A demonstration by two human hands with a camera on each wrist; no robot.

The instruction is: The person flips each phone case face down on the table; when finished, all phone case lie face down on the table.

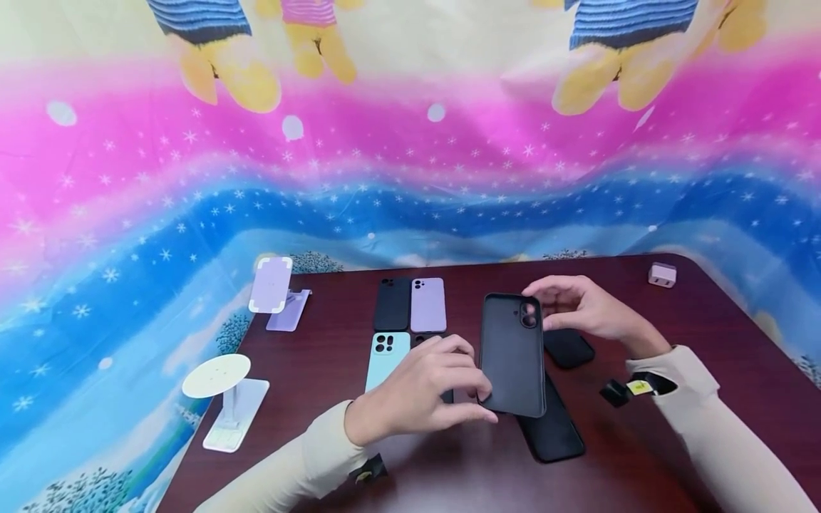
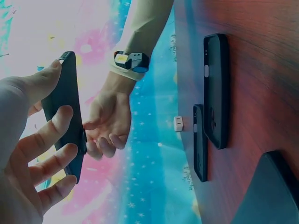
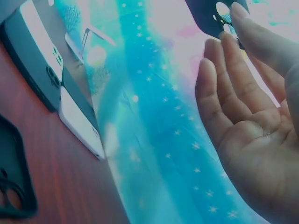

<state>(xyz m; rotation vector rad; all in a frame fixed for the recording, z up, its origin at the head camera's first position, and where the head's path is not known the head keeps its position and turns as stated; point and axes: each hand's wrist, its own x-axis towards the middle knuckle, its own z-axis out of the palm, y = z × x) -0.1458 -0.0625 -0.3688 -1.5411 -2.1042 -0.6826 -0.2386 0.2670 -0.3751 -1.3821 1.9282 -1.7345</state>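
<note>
My left hand [image 1: 471, 402] grips the lower left edge of a black phone case [image 1: 513, 354] and holds it upright above the table, inner side toward me. In the left wrist view the left hand [image 2: 51, 125] has its thumb on one edge of the black phone case [image 2: 65, 116] and its fingers spread along the back. My right hand [image 1: 545, 296] touches the case's top by the camera cutout with straight fingers. The right wrist view shows the right hand [image 3: 224, 70] flat, its index fingertip on the black phone case [image 3: 217, 16].
On the brown table [image 1: 705, 335] lie a black case [image 1: 391, 303], a lilac case [image 1: 427, 305], a teal case [image 1: 388, 356], a black phone [image 1: 551, 427] under the held case and another black case [image 1: 567, 348]. Two white stands [image 1: 224, 399] stand left; a white charger [image 1: 663, 274] sits far right.
</note>
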